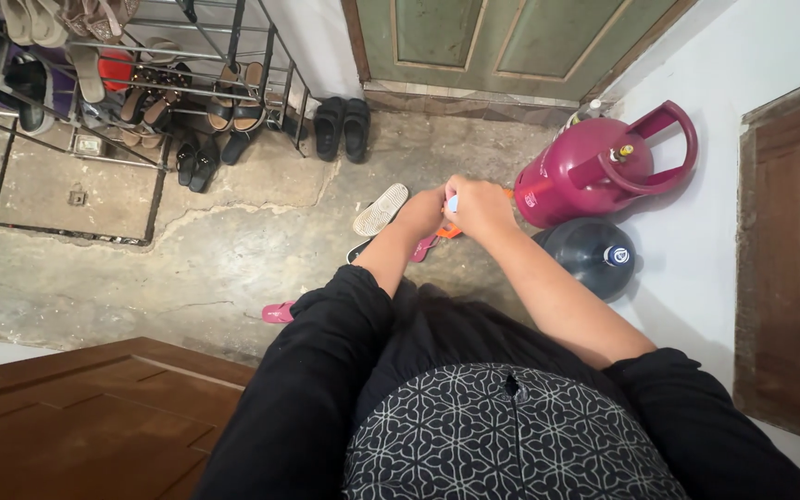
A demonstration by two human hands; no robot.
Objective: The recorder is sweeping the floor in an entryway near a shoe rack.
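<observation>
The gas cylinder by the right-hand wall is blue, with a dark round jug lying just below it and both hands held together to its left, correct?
Not quite: the gas cylinder is magenta, not blue, as the head view shows. The rest holds: the dark round jug lies just below it, and the left hand and right hand meet to its left.

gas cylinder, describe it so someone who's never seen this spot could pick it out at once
Start at the green door at the top and follow the white wall down its right side. The gas cylinder stands there on the floor, above the dark water jug. It alone is magenta, with a ring-shaped handle guard.
</observation>
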